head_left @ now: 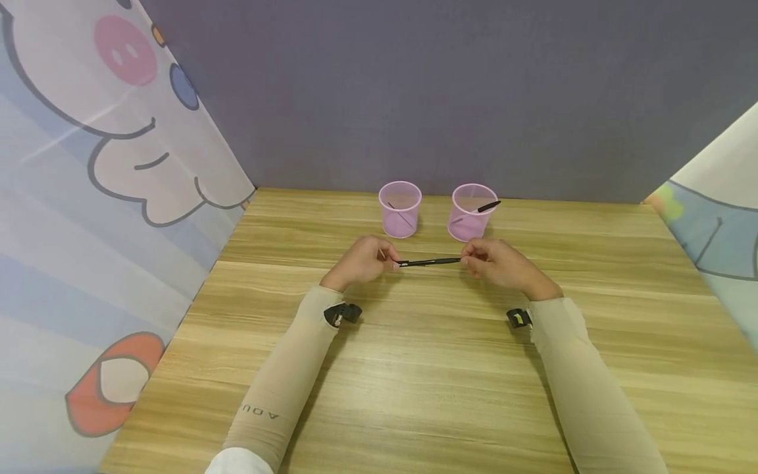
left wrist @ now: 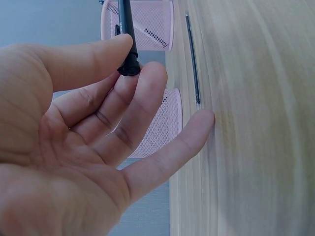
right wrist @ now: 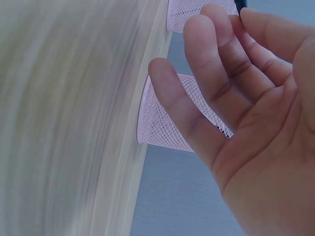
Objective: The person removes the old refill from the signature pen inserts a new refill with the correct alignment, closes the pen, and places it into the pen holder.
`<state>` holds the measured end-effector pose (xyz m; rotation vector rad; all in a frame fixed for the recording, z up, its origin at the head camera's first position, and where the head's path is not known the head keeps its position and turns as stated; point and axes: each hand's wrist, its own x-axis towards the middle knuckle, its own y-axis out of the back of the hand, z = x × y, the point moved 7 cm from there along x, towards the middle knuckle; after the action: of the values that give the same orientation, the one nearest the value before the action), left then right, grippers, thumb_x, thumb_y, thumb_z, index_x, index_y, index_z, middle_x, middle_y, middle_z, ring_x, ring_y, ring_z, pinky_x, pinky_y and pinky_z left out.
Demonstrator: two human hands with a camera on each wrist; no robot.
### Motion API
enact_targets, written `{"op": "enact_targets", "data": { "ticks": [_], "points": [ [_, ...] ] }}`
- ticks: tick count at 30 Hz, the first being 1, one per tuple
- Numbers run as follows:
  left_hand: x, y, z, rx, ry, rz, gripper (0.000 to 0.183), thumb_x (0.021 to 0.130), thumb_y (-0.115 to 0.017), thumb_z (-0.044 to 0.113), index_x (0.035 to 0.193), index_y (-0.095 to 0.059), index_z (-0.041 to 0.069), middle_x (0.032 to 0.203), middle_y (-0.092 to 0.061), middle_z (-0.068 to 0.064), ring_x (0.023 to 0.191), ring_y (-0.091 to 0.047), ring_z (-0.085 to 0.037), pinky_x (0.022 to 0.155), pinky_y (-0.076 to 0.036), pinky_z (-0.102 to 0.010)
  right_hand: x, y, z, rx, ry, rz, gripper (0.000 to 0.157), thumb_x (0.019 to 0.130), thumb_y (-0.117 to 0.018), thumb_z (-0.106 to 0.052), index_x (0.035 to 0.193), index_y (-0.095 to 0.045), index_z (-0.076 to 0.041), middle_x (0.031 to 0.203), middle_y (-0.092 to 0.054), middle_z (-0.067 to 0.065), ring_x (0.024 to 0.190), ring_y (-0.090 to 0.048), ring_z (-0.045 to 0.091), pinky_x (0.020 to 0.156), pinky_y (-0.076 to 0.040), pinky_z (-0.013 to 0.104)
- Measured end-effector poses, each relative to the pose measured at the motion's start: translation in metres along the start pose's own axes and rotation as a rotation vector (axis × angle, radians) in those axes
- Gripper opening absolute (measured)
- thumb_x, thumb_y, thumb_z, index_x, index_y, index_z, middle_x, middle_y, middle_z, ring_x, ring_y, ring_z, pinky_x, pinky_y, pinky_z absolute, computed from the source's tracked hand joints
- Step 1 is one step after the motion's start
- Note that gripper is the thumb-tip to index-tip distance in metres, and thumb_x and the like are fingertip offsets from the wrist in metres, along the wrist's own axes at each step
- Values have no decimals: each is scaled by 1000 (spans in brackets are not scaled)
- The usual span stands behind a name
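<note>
Between my two hands a slim black pen (head_left: 431, 262) is held level over the table, in front of two pink mesh cups. My left hand (head_left: 364, 262) pinches its left end with thumb and fingertips, the little finger stretched out towards the table. At the other end, my right hand (head_left: 494, 263) pinches the tip between thumb and fingers; in the right wrist view only a bit of the black pen (right wrist: 240, 5) shows. Below the pen, a thin dark pen refill (left wrist: 193, 61) lies on the wood in the left wrist view.
The left pink cup (head_left: 391, 220) holds a thin dark stick. In the right pink cup (head_left: 458, 224) a pen (head_left: 489, 206) leans with its black end over the rim. A grey wall (head_left: 438, 99) rises behind the wooden table (head_left: 426, 382); printed cloths hang on both sides.
</note>
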<state>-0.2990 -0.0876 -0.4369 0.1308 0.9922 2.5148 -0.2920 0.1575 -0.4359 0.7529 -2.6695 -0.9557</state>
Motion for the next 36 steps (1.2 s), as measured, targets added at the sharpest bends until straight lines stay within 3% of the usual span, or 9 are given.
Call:
{"op": "enact_targets", "data": {
  "ticks": [5,22,28,36],
  "points": [
    [0,0,-1,3,-1,-1,8,92,-74,9,99,-77,9,92,-72,-4,79,-61,-16,69,-51,-27,1,0,-1,-19,18,2,12,103,-58,-7,98,-65,1,80,-66,14,69,-60,13,63,-51,26],
    [0,0,0,-9,-1,3,6,93,-73,9,97,-77,10,90,-72,-4,76,-60,-15,66,-50,-26,1,0,2,-40,-43,-10,21,106,-55,-18,99,-66,-2,80,-66,10,73,-61,17,66,-50,27],
    [0,0,0,-14,-2,-1,6,93,-73,9,98,-77,10,90,-72,-4,76,-61,-16,66,-51,-27,0,0,1,17,-24,-2,10,101,-62,-8,106,-63,0,85,-68,13,74,-62,16,65,-53,27],
    [1,0,0,8,3,-1,6,93,-73,10,98,-77,11,90,-72,-2,77,-61,-15,66,-50,-27,1,-2,-2,18,41,13,7,97,-62,3,103,-60,3,78,-64,9,69,-58,11,60,-49,24]
  ]
}}
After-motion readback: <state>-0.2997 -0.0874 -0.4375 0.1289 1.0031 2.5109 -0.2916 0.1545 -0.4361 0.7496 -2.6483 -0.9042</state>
